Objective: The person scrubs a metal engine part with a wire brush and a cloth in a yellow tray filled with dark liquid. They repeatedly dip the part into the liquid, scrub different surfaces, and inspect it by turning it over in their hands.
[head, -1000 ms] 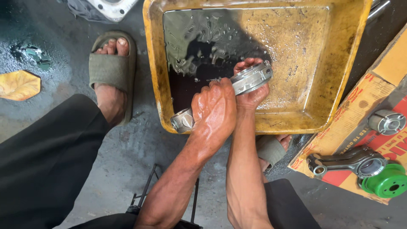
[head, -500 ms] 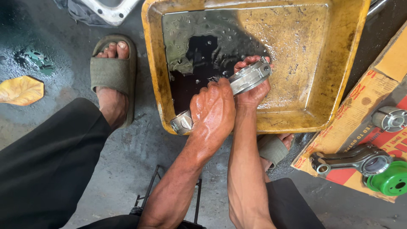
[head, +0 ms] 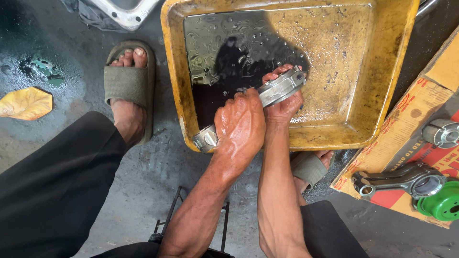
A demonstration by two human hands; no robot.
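On a wet concrete floor (head: 158, 172), a yellow tray (head: 387, 95) holds dark fluid. Both hands grip a connecting rod (head: 279, 88) over it, left hand (head: 241, 126) mid-shaft, right hand (head: 282, 102) under the big end, so drips fall inside.

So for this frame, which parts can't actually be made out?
Head view only:
- Middle of the connecting rod: covered by the left hand and right hand.
- Bottom of the yellow tray: hidden under dark reflective liquid.
- Green round part: cut off by the right edge.
- White object: cut off by the top edge.
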